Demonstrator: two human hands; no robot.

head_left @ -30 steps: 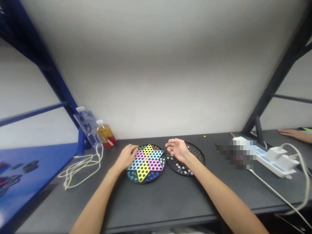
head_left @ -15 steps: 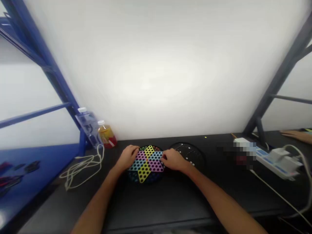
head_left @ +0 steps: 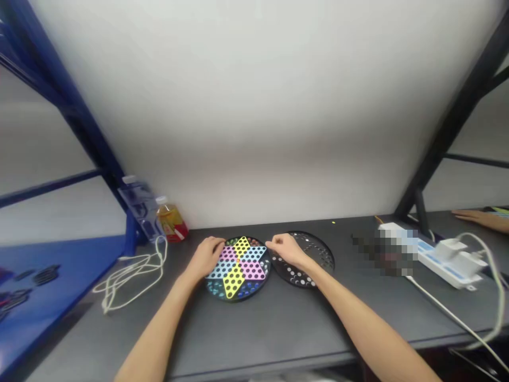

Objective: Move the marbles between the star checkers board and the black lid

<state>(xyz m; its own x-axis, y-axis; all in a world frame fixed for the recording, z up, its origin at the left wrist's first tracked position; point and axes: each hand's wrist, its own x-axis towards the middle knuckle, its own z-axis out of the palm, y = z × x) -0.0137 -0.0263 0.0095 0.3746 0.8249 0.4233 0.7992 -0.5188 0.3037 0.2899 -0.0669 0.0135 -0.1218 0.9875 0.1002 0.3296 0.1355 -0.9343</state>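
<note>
Marbles [head_left: 249, 288] are held in star board [head_left: 234, 277]; black disc [head_left: 317, 250] part-hidden by pinched right hand [head_left: 287, 249]; left hand [head_left: 207, 255] half-curled; grips unclear.

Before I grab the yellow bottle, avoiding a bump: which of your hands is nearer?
Left hand, right of the yellow bottle and nearer the camera; the right hand is farther right, beside the star board.

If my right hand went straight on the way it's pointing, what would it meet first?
Probably the star-patterned board, though how high your right hand sits is unclear.
</note>
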